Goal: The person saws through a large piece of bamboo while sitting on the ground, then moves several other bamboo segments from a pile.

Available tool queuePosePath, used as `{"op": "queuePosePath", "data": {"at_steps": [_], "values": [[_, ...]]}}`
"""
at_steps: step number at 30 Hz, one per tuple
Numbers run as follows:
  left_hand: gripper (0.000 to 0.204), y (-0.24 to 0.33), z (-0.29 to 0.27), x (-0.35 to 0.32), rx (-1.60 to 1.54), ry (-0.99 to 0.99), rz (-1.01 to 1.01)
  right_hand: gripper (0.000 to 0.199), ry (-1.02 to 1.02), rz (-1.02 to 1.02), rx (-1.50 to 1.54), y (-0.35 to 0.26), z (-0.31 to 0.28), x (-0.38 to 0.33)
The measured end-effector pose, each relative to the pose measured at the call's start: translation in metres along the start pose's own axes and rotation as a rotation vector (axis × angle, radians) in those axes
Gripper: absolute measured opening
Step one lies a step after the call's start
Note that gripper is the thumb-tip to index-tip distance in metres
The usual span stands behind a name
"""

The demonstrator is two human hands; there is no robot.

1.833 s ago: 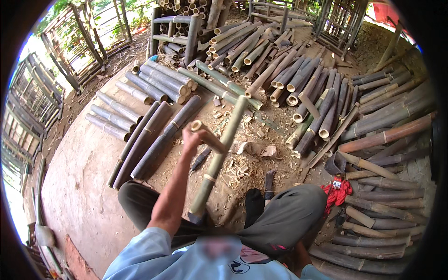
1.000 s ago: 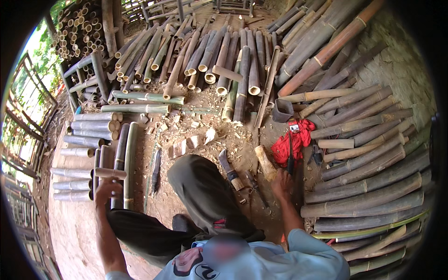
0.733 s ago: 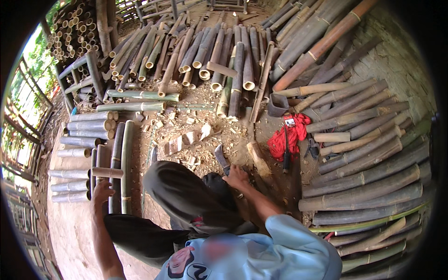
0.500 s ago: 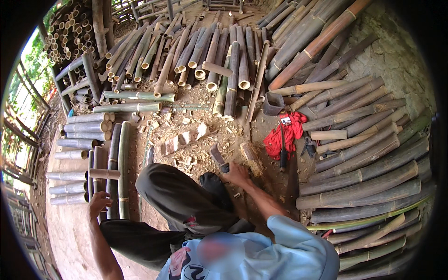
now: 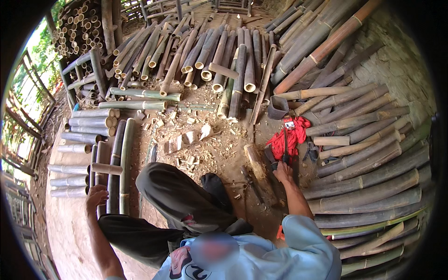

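Observation:
I sit on the dirt floor with one knee [image 5: 179,193] raised. My left hand [image 5: 96,196] rests flat by the near ends of two long green bamboo poles [image 5: 122,163], holding nothing. My right hand [image 5: 283,172] reaches out to the right. Its fingers are at a dark tool handle [image 5: 272,163] next to a red cloth [image 5: 294,137]. Whether they grip the handle is not visible. A thin dark blade [image 5: 285,144] lies across the cloth. A short wooden chopping block [image 5: 255,161] lies just left of that hand.
Cut bamboo lengths [image 5: 224,60] lie in rows ahead, and long thick poles [image 5: 368,154] are stacked on the right. Short pieces [image 5: 79,137] are piled on the left. Chips and offcuts [image 5: 189,140] litter the ground in front of my knee. A bamboo fence [image 5: 28,102] stands far left.
My right hand has moved right, from beside the chopping block to the tools by the red cloth. My left hand stays by the green poles. My view has shifted slightly.

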State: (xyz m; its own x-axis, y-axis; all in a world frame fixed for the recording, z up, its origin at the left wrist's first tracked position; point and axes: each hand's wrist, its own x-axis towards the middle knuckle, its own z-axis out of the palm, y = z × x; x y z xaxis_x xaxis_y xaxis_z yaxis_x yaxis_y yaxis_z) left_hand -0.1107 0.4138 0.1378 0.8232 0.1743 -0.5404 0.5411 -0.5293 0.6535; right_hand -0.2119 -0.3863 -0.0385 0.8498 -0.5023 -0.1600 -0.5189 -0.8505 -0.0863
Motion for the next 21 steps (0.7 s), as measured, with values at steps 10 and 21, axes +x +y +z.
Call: {"op": "queuePosePath", "data": {"at_steps": [10, 21], "values": [[0.046, 0.026, 0.009, -0.003, 0.061, 0.017, 0.045, 0.025, -0.287, -0.284, 0.018, -0.111, 0.019, -0.068], [0.042, 0.044, 0.015, 0.005, 0.017, -0.028, 0.048, 0.035, -0.305, -0.326, 0.136, -0.114, 0.029, -0.065]]}}
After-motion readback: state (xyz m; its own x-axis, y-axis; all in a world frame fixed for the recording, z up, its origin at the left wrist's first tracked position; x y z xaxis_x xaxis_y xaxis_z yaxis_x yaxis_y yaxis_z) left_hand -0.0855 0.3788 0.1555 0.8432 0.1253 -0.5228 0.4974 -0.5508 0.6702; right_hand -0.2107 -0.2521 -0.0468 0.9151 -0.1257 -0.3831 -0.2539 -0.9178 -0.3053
